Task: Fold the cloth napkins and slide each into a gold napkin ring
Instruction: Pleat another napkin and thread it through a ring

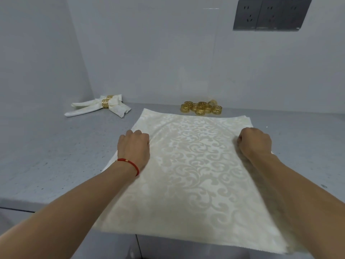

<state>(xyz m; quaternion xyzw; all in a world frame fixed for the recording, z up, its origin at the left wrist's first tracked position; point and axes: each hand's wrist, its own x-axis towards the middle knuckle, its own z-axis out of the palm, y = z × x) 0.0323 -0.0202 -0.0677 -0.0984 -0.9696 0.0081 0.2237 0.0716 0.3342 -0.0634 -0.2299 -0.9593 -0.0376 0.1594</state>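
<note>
Broadly, the grey tabletop point(46, 156) carries a cream patterned napkin point(196, 174) spread flat, its near edge hanging over the tabletop's front. On the napkin's left edge the left hand point(133, 148) rests, fingers curled into the cloth; the right hand point(254, 142) does likewise at the right edge. Beyond the napkin's far edge cluster gold napkin rings point(201, 108); far left lie two ringed napkins point(99, 107).

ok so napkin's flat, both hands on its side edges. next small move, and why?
Probably lift both side edges and make the first fold. The napkin lies spread flat, left hand and right hand curled on opposite edges, and the loose gold rings wait behind it, too narrow for unfolded cloth.
</note>
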